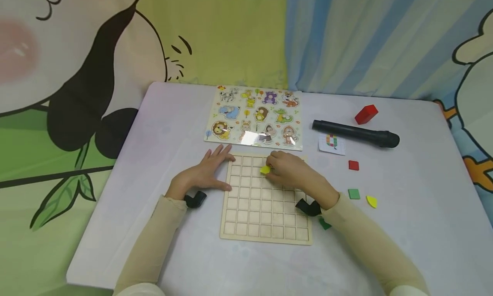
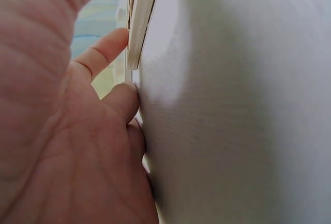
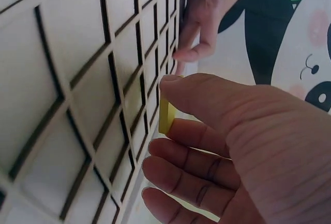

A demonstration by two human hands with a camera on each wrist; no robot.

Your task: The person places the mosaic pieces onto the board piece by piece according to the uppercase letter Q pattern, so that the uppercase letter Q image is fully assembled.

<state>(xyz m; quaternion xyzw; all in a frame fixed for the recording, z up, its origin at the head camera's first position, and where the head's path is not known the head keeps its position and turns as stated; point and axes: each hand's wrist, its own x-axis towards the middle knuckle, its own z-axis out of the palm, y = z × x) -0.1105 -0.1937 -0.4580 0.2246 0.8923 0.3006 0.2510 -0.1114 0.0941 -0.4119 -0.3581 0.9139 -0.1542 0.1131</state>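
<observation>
A square wooden grid board lies on the table, its cells bare wood where they show. Between thumb and index finger, my right hand pinches a small yellow tile over the board's upper part. In the right wrist view the yellow tile stands on edge close to the grid. My left hand rests with spread fingers at the board's left edge, thumb and index fingertip touching it. Seen from the left wrist, the palm of the left hand is beside the board's edge.
Right of the board lie a red tile, a green tile, another yellow tile and a dark green tile partly under the sleeve. Behind are an animal puzzle, a pattern card, a black microphone and a red block.
</observation>
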